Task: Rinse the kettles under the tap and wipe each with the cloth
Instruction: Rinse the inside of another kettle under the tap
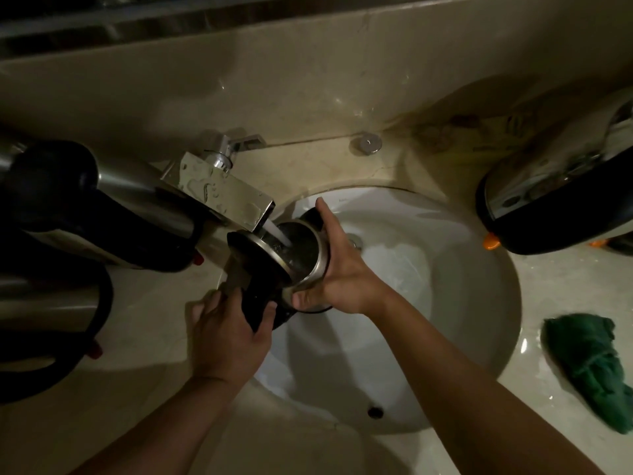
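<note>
I am on the rinsing step. I hold one kettle (301, 255) over the sink (428, 303), tipped so its open mouth faces up toward the tap (222, 193), and the stream of water (279, 234) runs straight into it. My left hand (226, 334) is curled round the kettle's black handle, with the open lid standing just above it. My right hand (339, 269) wraps the steel body, fingers reaching over the far side and thumb pressed on the near side.

Judging from this, the kettle is filling and has not been wiped. The next move calls for swirling the water, tipping it out into the sink, then reaching to my right for the cloth (589, 365), which means freeing my right hand while the left keeps the wet handle steady. A slippery steel body is the risk here.

Counting: four kettles in all, I think. One is in my hands, two kettles on the left (102, 214) stand on the counter (342, 166), one nearer me than the other, and one kettle on the right (555, 200) lies tilted by the sink's rim. One tap, one sink, one green cloth, crumpled on the wet counter well apart from the kettle I hold.
</note>
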